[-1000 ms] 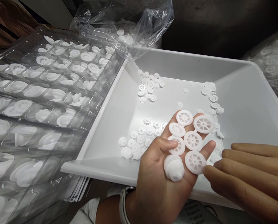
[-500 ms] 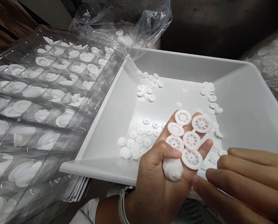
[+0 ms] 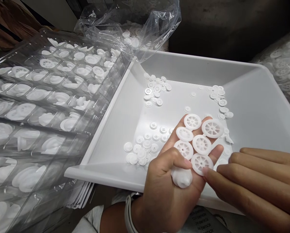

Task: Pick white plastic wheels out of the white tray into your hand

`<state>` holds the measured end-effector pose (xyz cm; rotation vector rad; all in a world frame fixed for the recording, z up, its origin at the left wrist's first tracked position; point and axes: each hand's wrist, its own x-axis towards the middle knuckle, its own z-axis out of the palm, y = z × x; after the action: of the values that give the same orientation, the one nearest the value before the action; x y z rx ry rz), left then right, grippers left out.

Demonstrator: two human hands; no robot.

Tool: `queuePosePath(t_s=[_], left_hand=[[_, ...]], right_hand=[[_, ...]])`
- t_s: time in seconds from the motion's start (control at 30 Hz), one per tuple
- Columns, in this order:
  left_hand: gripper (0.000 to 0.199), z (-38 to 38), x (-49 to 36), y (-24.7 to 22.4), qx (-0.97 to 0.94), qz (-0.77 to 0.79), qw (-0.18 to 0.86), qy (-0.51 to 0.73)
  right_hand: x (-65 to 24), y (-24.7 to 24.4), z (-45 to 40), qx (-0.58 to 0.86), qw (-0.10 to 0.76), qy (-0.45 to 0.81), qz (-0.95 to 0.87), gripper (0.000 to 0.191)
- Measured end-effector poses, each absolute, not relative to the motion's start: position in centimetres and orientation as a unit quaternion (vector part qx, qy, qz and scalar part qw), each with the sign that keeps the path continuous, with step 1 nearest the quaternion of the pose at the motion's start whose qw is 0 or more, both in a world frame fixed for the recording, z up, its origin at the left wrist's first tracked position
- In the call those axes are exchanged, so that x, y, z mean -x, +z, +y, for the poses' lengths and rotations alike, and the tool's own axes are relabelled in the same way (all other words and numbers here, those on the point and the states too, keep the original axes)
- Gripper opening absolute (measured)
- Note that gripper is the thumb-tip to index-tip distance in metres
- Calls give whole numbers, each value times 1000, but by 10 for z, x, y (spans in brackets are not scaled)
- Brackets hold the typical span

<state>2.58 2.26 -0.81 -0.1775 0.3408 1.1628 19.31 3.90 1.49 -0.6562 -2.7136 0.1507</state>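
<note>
Left hand [image 3: 169, 181] is lying palm-up above a white tray [image 3: 256, 97], open fingers [image 3: 178, 125] carrying white plastic spoked wheels [image 3: 202, 144]; right hand [image 3: 256, 178] is touching one wheel, while the left thumb [image 3: 176, 158] is half-hiding a toothed gear [image 3: 181, 178].

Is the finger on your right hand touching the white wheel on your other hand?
Touching. The head view shows the index fingertip of the right hand pressed against the rim of the white spoked plastic wheel on the left hand.
</note>
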Motion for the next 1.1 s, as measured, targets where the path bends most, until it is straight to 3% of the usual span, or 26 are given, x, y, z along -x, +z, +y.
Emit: queuePosePath(t_s=[0.2, 0.4, 0.67, 1.1], left_hand=[[62, 24, -26, -10, 82, 159, 821, 542], [58, 25, -26, -12, 85, 166, 826, 532], [68, 28, -32, -8, 100, 198, 840, 495], [63, 30, -32, -3, 151, 174, 810, 540]], right_hand=[[-196, 13, 38, 240, 177, 72, -952, 20], [-192, 4, 28, 240, 225, 7, -944, 19], [-181, 2, 26, 233, 244, -4, -941, 13], [-184, 2, 17, 293, 256, 135, -911, 18]])
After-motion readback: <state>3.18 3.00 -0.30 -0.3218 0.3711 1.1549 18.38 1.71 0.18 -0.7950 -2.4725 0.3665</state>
